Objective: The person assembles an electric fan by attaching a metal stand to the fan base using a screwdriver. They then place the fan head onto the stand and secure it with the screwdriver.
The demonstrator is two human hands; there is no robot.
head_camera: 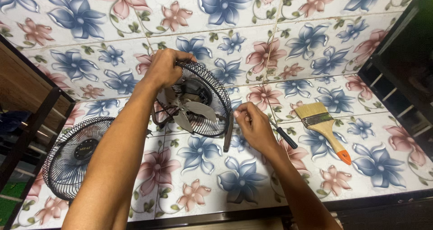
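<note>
A small black fan [195, 101] stands tilted on the flowered tile floor, its front guard off and its grey blades [191, 109] bare. My left hand [164, 67] grips the top rim of its rear wire cage. My right hand [252, 124] is closed at the fan's lower right edge, beside its dark rim band, pinching something too small to make out. The detached round front grille [76, 155] lies flat on the floor to the left, partly under my left forearm.
A black-handled screwdriver [284, 136] lies just right of my right hand. Further right lies a flat paintbrush [322, 127] with a wooden handle and orange tip. A thin cord [266, 58] runs up the tiles. Dark frames border the left and right sides.
</note>
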